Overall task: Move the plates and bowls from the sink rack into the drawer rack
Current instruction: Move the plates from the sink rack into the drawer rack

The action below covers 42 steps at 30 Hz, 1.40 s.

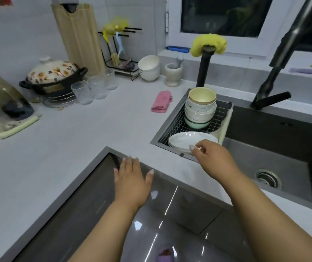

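A wire sink rack [172, 127] sits in the left part of the sink. At its far end stands a tall stack of bowls [200, 110], with a cream-yellow one on top and a green one at the bottom. A short stack of white plates [187, 138] lies at its near end. My right hand [212, 157] is at the plates' near rim, fingers curled, a fingertip over the top plate's edge. My left hand [130, 178] lies flat with straight fingers at the far edge of a dark glossy panel [75, 214] set into the counter. No drawer rack is visible.
The deep grey sink basin [274, 148] with its drain lies right of the rack, under a black faucet [276, 72]. On the white counter are a pink cloth [161, 101], several glasses [89, 89], a flowered pot [53, 74], white bowls [149, 67] and a mortar [173, 72].
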Available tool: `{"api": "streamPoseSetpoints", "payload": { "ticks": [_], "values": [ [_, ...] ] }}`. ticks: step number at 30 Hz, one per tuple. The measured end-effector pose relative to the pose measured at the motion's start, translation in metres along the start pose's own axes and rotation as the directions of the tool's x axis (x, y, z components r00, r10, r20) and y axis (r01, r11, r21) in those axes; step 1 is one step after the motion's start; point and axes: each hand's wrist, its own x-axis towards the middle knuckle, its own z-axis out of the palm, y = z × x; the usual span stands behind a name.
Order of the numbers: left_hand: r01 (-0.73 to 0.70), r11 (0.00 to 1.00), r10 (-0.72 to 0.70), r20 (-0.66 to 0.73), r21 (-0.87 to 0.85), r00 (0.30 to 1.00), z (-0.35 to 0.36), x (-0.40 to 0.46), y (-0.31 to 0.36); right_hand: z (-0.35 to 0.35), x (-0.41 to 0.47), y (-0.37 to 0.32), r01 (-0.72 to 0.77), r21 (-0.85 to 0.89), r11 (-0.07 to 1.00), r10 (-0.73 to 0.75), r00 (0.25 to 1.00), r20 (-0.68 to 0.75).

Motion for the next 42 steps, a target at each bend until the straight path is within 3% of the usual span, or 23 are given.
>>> {"api": "streamPoseSetpoints", "payload": {
  "ticks": [8, 18, 28, 34, 42],
  "values": [
    [-0.060, 0.995, 0.053, 0.084, 0.081, 0.995, 0.039, 0.083, 0.022, 0.023, 0.062, 0.023, -0.098, -0.119, 0.988, 0.099, 0.995, 0.000],
    [-0.126, 0.970, 0.112, 0.075, 0.210, 0.991, 0.057, 0.128, 0.033, 0.055, 0.091, 0.036, 0.032, -0.400, 0.916, 0.030, 0.989, 0.148],
    [-0.140, 0.967, 0.128, 0.069, 0.214, 0.989, 0.057, 0.127, 0.031, 0.063, 0.097, 0.039, 0.127, -0.447, 0.885, -0.055, 0.984, 0.169],
    [-0.140, 0.964, 0.129, 0.061, 0.226, 0.990, 0.059, 0.128, 0.031, 0.066, 0.093, 0.047, 0.189, -0.491, 0.851, -0.209, 0.978, 0.015],
    [-0.134, 0.968, 0.125, 0.055, 0.211, 0.991, 0.061, 0.128, 0.030, 0.047, 0.100, 0.045, 0.214, -0.412, 0.886, -0.279, 0.955, -0.104]
  ]
}}
